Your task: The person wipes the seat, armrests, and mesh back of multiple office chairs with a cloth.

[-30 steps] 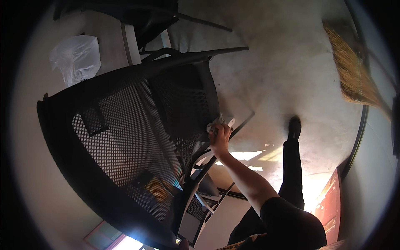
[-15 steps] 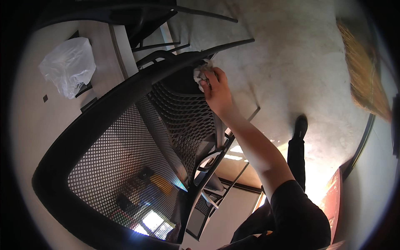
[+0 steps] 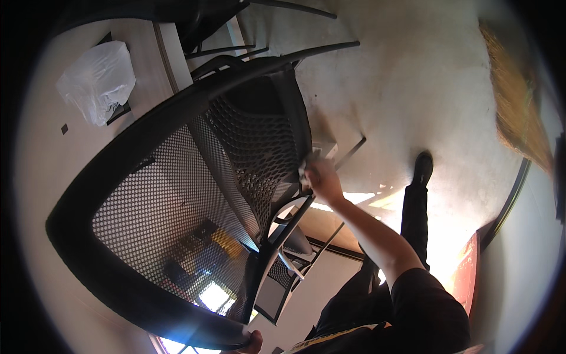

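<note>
A black mesh chair (image 3: 76, 283) fills the left and middle, its backrest nearest me and its lattice seat (image 3: 259, 135) beyond. My right hand (image 3: 325, 182) is closed round a crumpled, pale grey-white cloth (image 3: 304, 171), smeared by motion. It presses the cloth to the right edge of the seat, near where seat and backrest meet. At the lower edge of the view, my left hand (image 3: 253, 342) grips the end of the chair's backrest rim; only a few fingers show there.
A white plastic bag (image 3: 100, 79) lies on a pale tabletop at the upper left. Another black chair (image 3: 206, 29) stands beyond. Straw-coloured bristles (image 3: 513, 100) lie at the far right. My shoe (image 3: 423, 168) is on the sunlit concrete floor (image 3: 407, 76).
My right hand has moved the cloth down the seat's right edge, from the front corner toward the backrest. Fingers of my left hand now show on the rim.
</note>
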A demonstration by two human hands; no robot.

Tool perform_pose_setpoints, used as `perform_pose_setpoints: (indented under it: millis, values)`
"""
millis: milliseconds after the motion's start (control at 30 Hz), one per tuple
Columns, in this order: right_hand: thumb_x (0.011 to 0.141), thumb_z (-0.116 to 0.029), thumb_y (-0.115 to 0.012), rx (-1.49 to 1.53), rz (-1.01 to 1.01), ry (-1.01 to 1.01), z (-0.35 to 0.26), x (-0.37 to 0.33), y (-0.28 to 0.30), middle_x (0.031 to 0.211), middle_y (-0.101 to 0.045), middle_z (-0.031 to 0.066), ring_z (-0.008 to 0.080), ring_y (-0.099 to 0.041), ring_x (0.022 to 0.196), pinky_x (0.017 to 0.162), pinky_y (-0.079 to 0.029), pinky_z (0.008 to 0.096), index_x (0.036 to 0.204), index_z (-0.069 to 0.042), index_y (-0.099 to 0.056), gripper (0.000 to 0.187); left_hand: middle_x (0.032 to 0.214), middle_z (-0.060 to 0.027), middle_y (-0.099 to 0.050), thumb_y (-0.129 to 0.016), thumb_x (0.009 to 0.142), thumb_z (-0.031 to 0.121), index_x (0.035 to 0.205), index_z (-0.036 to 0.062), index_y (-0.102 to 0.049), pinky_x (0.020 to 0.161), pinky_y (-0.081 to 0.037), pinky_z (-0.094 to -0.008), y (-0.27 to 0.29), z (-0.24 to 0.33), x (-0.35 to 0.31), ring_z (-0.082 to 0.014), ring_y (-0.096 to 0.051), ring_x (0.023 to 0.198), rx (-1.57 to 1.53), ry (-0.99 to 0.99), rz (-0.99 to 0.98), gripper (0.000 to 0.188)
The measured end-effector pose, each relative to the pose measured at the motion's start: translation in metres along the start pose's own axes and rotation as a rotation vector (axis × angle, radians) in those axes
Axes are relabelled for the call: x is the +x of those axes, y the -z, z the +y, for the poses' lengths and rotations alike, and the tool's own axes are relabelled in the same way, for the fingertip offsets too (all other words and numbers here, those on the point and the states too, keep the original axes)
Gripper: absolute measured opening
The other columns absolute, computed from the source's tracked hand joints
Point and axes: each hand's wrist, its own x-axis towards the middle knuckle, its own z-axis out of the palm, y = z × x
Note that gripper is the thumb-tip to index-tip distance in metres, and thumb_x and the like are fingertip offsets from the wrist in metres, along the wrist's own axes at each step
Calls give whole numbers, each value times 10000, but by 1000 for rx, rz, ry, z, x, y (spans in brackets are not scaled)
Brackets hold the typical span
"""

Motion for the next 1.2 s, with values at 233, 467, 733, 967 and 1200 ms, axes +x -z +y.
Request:
perform_pose_setpoints:
  millis: [233, 467, 733, 967, 1200]
  values:
    - [957, -223, -651, -112, 275, 453, -109, 176, 16, 1379, -499, 228, 448, -552, 1208, 997, -498, 473, 1366, -141, -563, 426, 1163, -223, -636, -704, 765, 94, 1326, -65, -527, 851, -538, -444, -5, -12, -18, -351, -665, 994, 18, -28, 9, 609]
    - [1004, -205, -586, -3, 270, 180, -43, 112, -11, 1457, -434, 247, 480, -553, 1205, 967, -516, 497, 1479, -148, -462, 494, 1164, -219, -630, -693, 762, 75, 1315, -61, -541, 845, -536, -452, -15, -26, -20, -349, -660, 991, 22, -68, 21, 589]
    - [1009, -199, -515, -270, -261, -203, -1, -48, -8, 1318, -577, 241, 409, -613, 1152, 898, -542, 479, 1533, -115, -360, 552, 1129, -227, -631, -663, 728, 55, 1295, -70, -546, 820, -543, -453, -61, -70, -5, -361, -660, 936, 27, -277, 183, 592]
    - [966, -353, -600, -385, -595, -160, -36, -66, 62, 990, -724, 206, 379, -710, 928, 812, -552, 454, 1170, -86, -659, 341, 1104, -302, -642, -611, 633, 58, 1337, -108, -495, 872, -552, -468, 42, 88, 153, -461, -673, 926, -574, 71, 100, 733]
    - [988, -339, -631, -319, -355, -206, -142, 34, 195, 1035, -740, 129, 237, -709, 989, 881, -530, 351, 1226, -48, -654, 376, 1434, -262, -515, -646, 898, 656, 1448, -30, -474, 1131, -384, -454, 101, 53, 205, -392, -507, 1335, -999, -141, -231, 896]
